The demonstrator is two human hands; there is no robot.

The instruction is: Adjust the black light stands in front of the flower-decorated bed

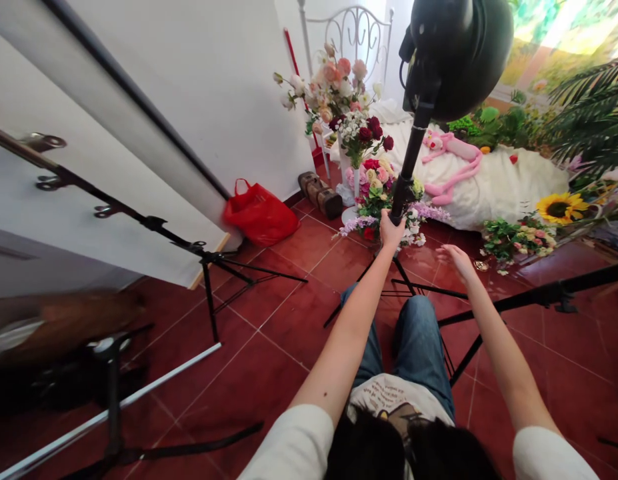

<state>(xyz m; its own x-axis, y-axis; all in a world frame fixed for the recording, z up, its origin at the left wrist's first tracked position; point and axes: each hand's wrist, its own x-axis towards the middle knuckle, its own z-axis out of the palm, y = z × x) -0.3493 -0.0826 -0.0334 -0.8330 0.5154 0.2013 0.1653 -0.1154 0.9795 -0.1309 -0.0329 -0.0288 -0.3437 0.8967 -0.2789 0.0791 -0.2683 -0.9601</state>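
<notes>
My left hand (391,230) is wrapped round the black pole of a light stand (413,153), just below a joint. On top of that pole sits a large black studio light (459,57), and the stand's tripod legs spread on the floor before my knees. To the right of the pole my right hand (457,259) hangs in the air, its fingers stretched out and touching nothing. Behind the pole are bunches of flowers (376,177), partly hidden by it.
More black stands rise at left (209,300) and right (539,293), their legs over the red tile floor (283,327). A red bag (261,212) lies by the wall. A pink plush toy (453,157) rests on white cloth (519,190). A sunflower (559,209) stands at right.
</notes>
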